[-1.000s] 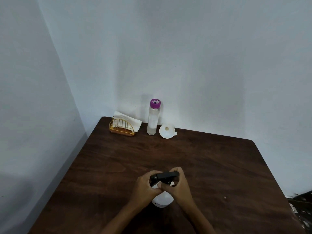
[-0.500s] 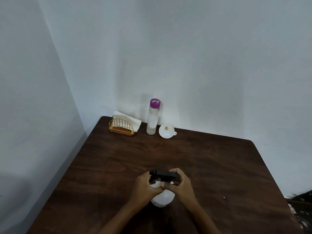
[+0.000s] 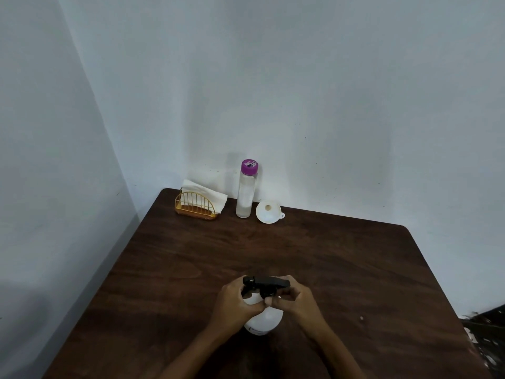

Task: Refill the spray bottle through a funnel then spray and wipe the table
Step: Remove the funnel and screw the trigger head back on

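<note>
I have the spray bottle point(image 3: 262, 320) upright on the near bench point(image 3: 341, 263). My left hand point(image 3: 235, 303) has its grip closed on the neck, and my right hand point(image 3: 296, 300) pinches the black spray head point(image 3: 266, 283). I judge I am unscrewing it. Next I need the funnel point(image 3: 269, 212), far at the wall.

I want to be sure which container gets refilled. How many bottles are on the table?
2. A white spray bottle stands near the front edge, held by both hands; a clear bottle with a purple cap stands at the back by the wall.
</note>
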